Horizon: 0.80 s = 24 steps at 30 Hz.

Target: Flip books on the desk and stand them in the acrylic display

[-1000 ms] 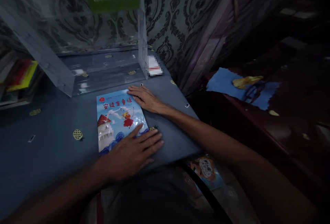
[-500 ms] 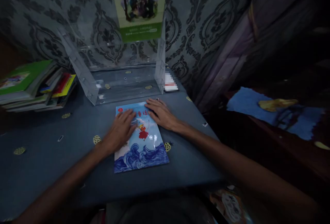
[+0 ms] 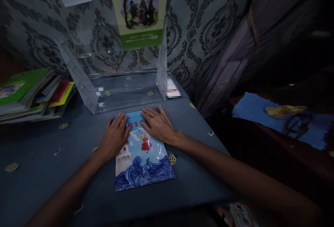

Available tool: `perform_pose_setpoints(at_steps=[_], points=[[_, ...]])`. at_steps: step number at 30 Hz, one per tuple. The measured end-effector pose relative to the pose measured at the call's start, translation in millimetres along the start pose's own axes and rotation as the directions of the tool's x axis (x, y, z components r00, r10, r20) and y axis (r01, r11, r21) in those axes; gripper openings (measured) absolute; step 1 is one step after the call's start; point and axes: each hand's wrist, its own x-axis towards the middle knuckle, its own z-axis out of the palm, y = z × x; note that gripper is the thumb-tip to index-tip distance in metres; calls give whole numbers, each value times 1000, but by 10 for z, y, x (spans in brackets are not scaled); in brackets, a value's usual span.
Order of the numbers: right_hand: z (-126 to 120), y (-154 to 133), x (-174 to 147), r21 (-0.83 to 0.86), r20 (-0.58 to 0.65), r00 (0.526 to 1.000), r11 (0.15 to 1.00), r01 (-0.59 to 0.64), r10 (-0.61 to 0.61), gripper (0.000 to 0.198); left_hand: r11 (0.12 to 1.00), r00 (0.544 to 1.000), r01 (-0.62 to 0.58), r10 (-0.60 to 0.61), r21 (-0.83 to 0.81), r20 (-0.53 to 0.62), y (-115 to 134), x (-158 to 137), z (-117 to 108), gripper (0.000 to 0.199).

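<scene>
A thin blue paperback book (image 3: 144, 162) lies flat on the cloth-covered table, its cover printed with dark blue waves, a small figure in red and a white tower. My left hand (image 3: 114, 135) rests flat across the upper left edge of the cover, fingers stretched out. On the upper right edge lies my right hand (image 3: 159, 125), also flat with its fingers extended, hiding part of the red title. Neither hand grips the book. Behind it stands a clear acrylic rack (image 3: 87, 93), and a green and yellow book (image 3: 142, 39) appears upright above its right part.
At the left is a stack of books (image 3: 33, 94) with a green one on top. A partly blurred white item (image 3: 173, 89) sits behind the rack's right side. Beyond the table's right edge, a blue cloth (image 3: 250, 108) carries a yellowish object (image 3: 284, 111). A tied curtain (image 3: 232, 67) hangs nearby.
My left hand has slid a little left toward the book's edge, uncovering the tower. My right hand has shifted slightly inward over the title. The whole view has tilted a little upward.
</scene>
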Motion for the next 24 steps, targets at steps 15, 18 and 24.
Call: perform_pose_setpoints(at_steps=[15, 18, 24], points=[[82, 490, 107, 365, -105, 994, 931, 9, 31, 41, 998, 992, -48, 44, 29, 118, 80, 75, -178, 48], [93, 574, 151, 466, -110, 994, 884, 36, 17, 44, 985, 968, -151, 165, -87, 189, 158, 140, -210, 48], [106, 619, 157, 553, -99, 995, 832, 46, 11, 45, 963, 956, -173, 215, -209, 198, 300, 191, -159, 50]])
